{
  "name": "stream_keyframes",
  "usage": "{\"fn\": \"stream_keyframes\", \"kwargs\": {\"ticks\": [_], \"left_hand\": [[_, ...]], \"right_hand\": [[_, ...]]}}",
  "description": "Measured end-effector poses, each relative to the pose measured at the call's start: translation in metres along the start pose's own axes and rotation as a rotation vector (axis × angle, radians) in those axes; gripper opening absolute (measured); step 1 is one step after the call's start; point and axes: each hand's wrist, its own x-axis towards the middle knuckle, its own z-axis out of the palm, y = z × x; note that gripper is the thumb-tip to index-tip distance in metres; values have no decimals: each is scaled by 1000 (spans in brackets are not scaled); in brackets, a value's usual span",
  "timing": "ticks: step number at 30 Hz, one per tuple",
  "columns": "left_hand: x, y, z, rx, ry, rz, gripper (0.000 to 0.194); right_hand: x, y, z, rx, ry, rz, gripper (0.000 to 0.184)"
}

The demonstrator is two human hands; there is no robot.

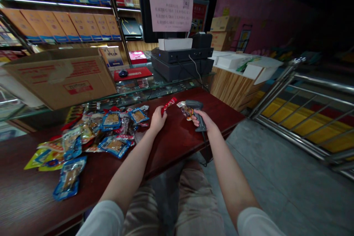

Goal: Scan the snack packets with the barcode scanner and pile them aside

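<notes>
My left hand (158, 119) grips a slim red snack packet (168, 105), whose end sticks out past my fingers. My right hand (203, 120) is shut around the handle of a grey handheld barcode scanner (195, 112), and a cable trails from it. Just beyond the scanner's head, a small printed snack packet (186, 111) lies on the dark red wooden counter (177, 143). To the left of my left hand spreads a loose heap of blue-edged vacuum-packed snacks (110, 132). Some packets overlap and hide each other.
A large cardboard box (59, 79) sits at the far left, beside a glass display case (155, 88). Behind the counter stands a stacked black machine (182, 59). A wooden cabinet (232, 84) holds white boxes, and a metal railing (293, 118) runs along the right.
</notes>
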Motion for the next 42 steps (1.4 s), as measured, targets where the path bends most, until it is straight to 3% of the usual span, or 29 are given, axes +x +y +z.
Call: {"fn": "stream_keyframes", "kwargs": {"ticks": [5,9,13,21,32,36,42], "left_hand": [[1,-8,-8,35,155,173,19],[2,-6,-9,23,163,332,34],[1,-7,-8,45,105,433,33],[-3,-4,-8,54,61,449,35],[-4,-4,-5,44,49,471,31],[-3,-1,-8,148,91,367,29],[-4,-9,-38,537,168,-72,38]], "right_hand": [[-2,1,1,-8,-62,-13,26],[-3,0,2,-16,-79,17,24],[-3,0,3,-24,-112,48,25],[-2,3,3,-50,-122,-4,31],[-3,3,4,-47,-89,8,24],[-2,4,3,-39,-102,19,24],[-3,0,5,12,-33,-28,24]]}}
